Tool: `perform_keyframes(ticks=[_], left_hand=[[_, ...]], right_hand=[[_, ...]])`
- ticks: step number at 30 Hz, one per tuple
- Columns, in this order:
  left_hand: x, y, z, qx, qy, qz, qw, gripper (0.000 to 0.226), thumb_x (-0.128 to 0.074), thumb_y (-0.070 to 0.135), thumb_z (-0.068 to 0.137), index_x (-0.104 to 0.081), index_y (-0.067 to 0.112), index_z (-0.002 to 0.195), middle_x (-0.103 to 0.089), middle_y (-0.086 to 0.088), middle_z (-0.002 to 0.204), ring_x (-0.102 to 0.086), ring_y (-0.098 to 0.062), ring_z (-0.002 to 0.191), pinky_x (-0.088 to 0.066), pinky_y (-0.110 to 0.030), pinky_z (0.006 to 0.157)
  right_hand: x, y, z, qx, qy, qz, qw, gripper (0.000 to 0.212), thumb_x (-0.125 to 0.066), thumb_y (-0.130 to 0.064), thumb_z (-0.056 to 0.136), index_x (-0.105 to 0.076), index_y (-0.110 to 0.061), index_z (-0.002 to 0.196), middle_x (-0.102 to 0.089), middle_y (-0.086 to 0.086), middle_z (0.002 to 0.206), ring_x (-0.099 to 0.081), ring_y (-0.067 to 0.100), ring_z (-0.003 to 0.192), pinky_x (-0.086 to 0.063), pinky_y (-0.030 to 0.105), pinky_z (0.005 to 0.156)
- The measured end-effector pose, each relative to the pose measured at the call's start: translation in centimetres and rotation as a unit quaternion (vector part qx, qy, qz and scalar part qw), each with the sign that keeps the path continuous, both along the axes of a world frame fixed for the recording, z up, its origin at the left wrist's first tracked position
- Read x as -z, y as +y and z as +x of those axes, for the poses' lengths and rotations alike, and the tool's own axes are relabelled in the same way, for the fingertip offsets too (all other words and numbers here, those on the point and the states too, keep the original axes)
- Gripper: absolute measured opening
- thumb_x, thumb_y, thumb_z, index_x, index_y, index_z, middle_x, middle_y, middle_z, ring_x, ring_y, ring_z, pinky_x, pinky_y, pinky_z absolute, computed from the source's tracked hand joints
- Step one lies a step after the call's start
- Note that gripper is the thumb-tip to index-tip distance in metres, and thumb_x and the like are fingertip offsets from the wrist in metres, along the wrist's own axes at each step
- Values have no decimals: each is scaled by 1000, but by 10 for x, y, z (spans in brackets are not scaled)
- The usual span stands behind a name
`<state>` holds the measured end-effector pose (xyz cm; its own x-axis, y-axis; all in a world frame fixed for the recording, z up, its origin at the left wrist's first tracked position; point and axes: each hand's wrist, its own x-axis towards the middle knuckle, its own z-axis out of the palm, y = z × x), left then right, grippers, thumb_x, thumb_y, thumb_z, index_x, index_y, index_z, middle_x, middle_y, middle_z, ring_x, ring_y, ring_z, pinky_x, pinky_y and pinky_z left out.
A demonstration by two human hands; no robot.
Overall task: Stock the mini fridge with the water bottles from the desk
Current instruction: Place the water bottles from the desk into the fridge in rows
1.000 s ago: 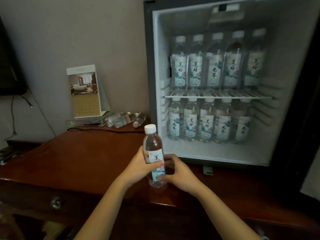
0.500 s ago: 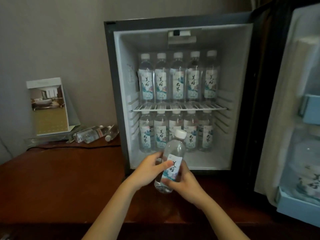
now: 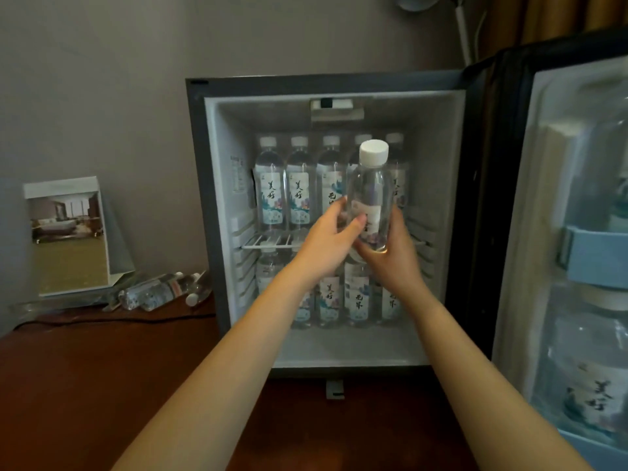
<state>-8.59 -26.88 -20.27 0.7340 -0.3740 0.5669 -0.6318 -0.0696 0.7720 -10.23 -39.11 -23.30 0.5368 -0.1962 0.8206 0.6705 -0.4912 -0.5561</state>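
Hands both clamped on one upright water bottle (image 3: 370,195): left hand (image 3: 325,244) around its side, right hand (image 3: 396,258) under the base. Bottle held before the open mini fridge (image 3: 196,198), level with the wire shelf (image 3: 268,240). Spare bottles (image 3: 159,294) lie on the counter (image 3: 102,385).

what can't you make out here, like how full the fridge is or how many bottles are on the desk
All in the head view:
Free room on the upper rack: hidden by the held bottle, left hand and right hand.
Count of the lower row: covered by both hands and wrists.
The door bottle: blurred, cut off by the right edge.
Number of desk bottles: small, dim, overlapping.
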Motion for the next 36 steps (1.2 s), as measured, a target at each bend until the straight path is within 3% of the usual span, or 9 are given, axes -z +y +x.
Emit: perform_keyframes(ticks=[4, 9, 14, 19, 24, 26, 28, 31, 36], left_hand=[[-17, -14, 14, -1, 20, 10, 1000, 49, -47, 36, 96, -35, 21, 141, -53, 0, 133, -50, -15, 122, -43, -32, 98], [-16, -24, 29, 0, 28, 10, 1000, 46, -44, 35, 97, -34, 24, 141, -50, -2, 135, -48, -15, 121, -40, -27, 92], [-6, -28, 44, -51, 31, 76, 995, 46, -37, 36, 99, -34, 18, 142, -42, -2, 144, -40, -20, 131, -35, -38, 108], [7, -25, 55, -78, -22, 138, 987, 34, -33, 29, 101, -54, 11, 121, -59, -7, 121, -54, -21, 109, -38, -26, 81], [12, -26, 59, -113, -43, 151, 981, 27, -38, 26, 100, -49, 11, 119, -60, -4, 113, -55, -17, 99, -38, -25, 76], [14, -26, 59, -111, -44, 150, 981, 12, -40, 22, 99, -45, 15, 107, -58, -1, 104, -54, -16, 92, -39, -23, 69], [16, -26, 59, -106, -52, 162, 980, 3, -43, 15, 97, -42, 17, 99, -59, -2, 103, -56, -18, 94, -45, -27, 74], [19, -26, 58, -95, -51, 164, 980, 16, -52, 7, 92, -43, 17, 100, -59, -5, 113, -57, -18, 106, -47, -30, 88], [23, -28, 59, -85, -51, 160, 982, 33, -63, 13, 86, -51, 15, 116, -59, -3, 122, -55, -18, 113, -43, -25, 89]], right_hand=[[-15, -10, 15, 15, -9, -13, 1000, 63, -70, -2, 78, -40, -14, 132, -51, -5, 123, -47, -8, 109, -34, -2, 84], [-18, -21, 26, 24, 86, 9, 996, 74, -71, -12, 79, -30, -19, 140, -51, 2, 134, -51, 14, 119, -43, 27, 96], [-20, -26, 29, 7, 127, -12, 992, 84, -70, -18, 82, -17, -21, 147, -45, 1, 142, -48, 13, 126, -40, 33, 104], [-20, -28, 32, 8, 148, -30, 988, 90, -66, -22, 86, -2, -22, 150, -40, 0, 146, -43, 13, 130, -37, 40, 109], [-17, -28, 34, 26, 154, -34, 987, 88, -60, -19, 89, 5, -22, 149, -39, 3, 147, -45, 16, 129, -40, 42, 106], [-14, -27, 35, 36, 146, -32, 988, 87, -58, -17, 91, 8, -21, 148, -41, 5, 145, -49, 18, 126, -42, 43, 104], [-10, -26, 36, 50, 144, -40, 988, 86, -55, -20, 92, 12, -21, 147, -43, 7, 144, -51, 20, 123, -42, 42, 102], [-7, -26, 40, 55, 140, -49, 987, 84, -51, -22, 95, 15, -22, 147, -38, 5, 147, -47, 19, 127, -39, 36, 103], [-9, -30, 42, 41, 136, -54, 988, 81, -48, -22, 96, 13, -25, 148, -29, 4, 152, -33, 17, 137, -31, 41, 112]])
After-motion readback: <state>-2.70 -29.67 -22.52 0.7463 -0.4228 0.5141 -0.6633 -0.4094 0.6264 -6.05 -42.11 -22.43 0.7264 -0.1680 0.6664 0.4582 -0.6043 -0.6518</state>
